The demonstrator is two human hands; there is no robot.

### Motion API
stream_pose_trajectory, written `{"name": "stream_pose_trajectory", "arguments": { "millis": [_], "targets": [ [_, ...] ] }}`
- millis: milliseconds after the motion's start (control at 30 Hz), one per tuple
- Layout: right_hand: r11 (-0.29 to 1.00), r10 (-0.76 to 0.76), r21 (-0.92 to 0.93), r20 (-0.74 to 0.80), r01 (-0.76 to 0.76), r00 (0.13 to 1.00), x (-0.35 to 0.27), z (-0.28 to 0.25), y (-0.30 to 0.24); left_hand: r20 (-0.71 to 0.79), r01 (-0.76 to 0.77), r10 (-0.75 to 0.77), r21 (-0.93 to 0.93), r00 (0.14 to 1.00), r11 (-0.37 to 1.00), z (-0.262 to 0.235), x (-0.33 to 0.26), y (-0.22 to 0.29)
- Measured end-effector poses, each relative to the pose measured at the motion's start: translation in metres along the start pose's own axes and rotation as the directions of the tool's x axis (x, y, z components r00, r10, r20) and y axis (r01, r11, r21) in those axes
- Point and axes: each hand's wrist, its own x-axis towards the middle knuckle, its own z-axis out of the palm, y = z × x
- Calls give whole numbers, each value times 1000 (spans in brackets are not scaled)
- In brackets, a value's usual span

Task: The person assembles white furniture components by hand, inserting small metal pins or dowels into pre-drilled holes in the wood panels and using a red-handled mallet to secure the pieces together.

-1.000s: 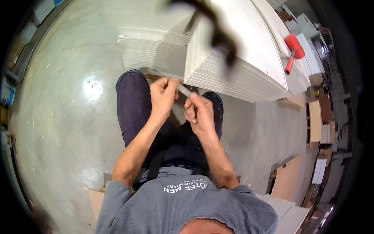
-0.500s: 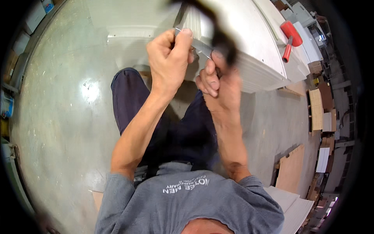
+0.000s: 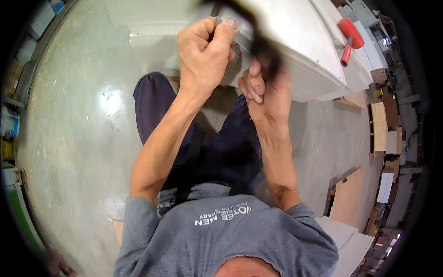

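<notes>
My left hand (image 3: 203, 57) is raised close to the camera, its fingers closed around one end of a thin grey metal strip (image 3: 242, 42). My right hand (image 3: 265, 94) is just to its right, fingers curled at the strip's other end; a dark blurred object (image 3: 258, 37) close to the lens hides part of that hand and strip. Behind both hands lies a thick stack of white boards (image 3: 295, 51).
A red mallet (image 3: 348, 39) lies on the white stack at the upper right. Wooden panels (image 3: 348, 198) lean at the lower right, with more boards on the far right. I sit over a polished concrete floor (image 3: 78, 138); boxes line the left edge.
Both hands have risen from over my knees toward the camera, carrying the thin strip up with them. Since half a second ago they have barely moved.
</notes>
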Motion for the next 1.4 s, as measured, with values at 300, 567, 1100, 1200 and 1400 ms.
{"name": "stream_pose_trajectory", "arguments": {
  "millis": [300, 567, 1100, 1200, 1400],
  "targets": [
    [874, 422, -155, -231, -461, 877, -54, -105, 181, -95, 405, -394, 202, 914, 892, -83, -87, -190],
    [143, -559, -757, 470, 638, 683, -52, -56, -3, -57, 294, -290, 89, 955, 952, -84, -70, -80],
    [-295, -539, -729, 660, 617, 522, 30, -34, -48, 94, -454, 449, 312, 889, 834, -26, -40, -23],
    [-260, -578, -732, 641, 630, 506, 30, -33, -45, 71, -479, 477, 253, 876, 841, -10, -33, -21],
    [-295, -596, -711, 659, 638, 459, 29, -33, -46, 35, -511, 521, 263, 853, 819, -2, -34, -21]
  ]
}}
